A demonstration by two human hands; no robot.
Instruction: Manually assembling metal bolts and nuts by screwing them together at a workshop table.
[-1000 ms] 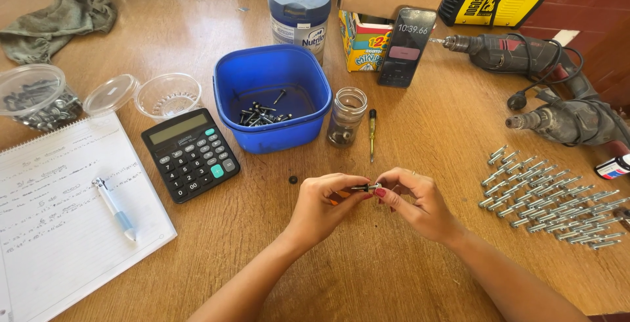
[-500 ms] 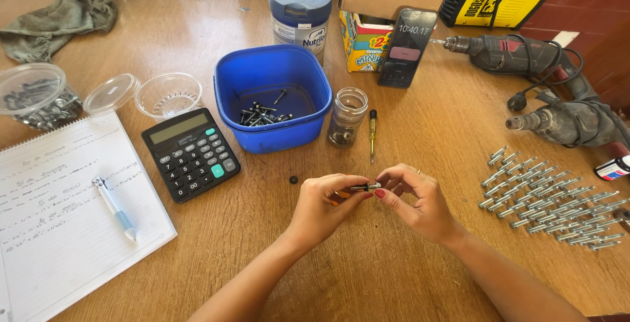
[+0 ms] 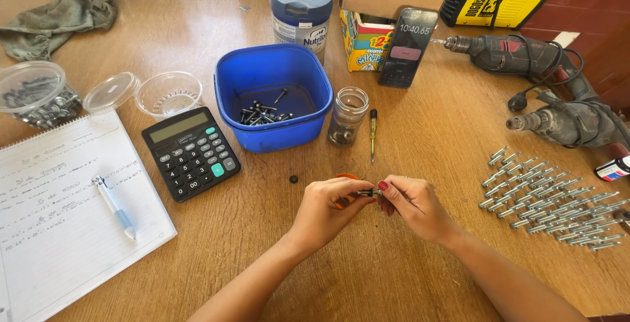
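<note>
Both hands meet over the bare wood just in front of the blue tub [image 3: 273, 72], and everything is arranged around that tub. The left hand [image 3: 326, 212] pinches one end of a small metal bolt [image 3: 369, 193] while the right hand [image 3: 415, 205] closes its fingertips on the other end, so the piece lies level between them, a grip that suits turning one part against the other; something orange shows under the left fingers, too hidden to name. Loose dark screws [image 3: 262, 113] lie in the bottom of the tub, within easy reach. Just right of it stands a small glass jar [image 3: 347, 116] with a slim screwdriver [image 3: 373, 131] lying beside that. Farther right of the tub, rows of silver bolts [image 3: 548, 197] lie side by side, looking sorted for counting. Left of the tub sit a black calculator [image 3: 191, 152] and a notebook [image 3: 59, 230] with a pen [image 3: 114, 205] on it, handy for tallying. A tiny black washer [image 3: 293, 179] lies alone just in front of the tub.
</note>
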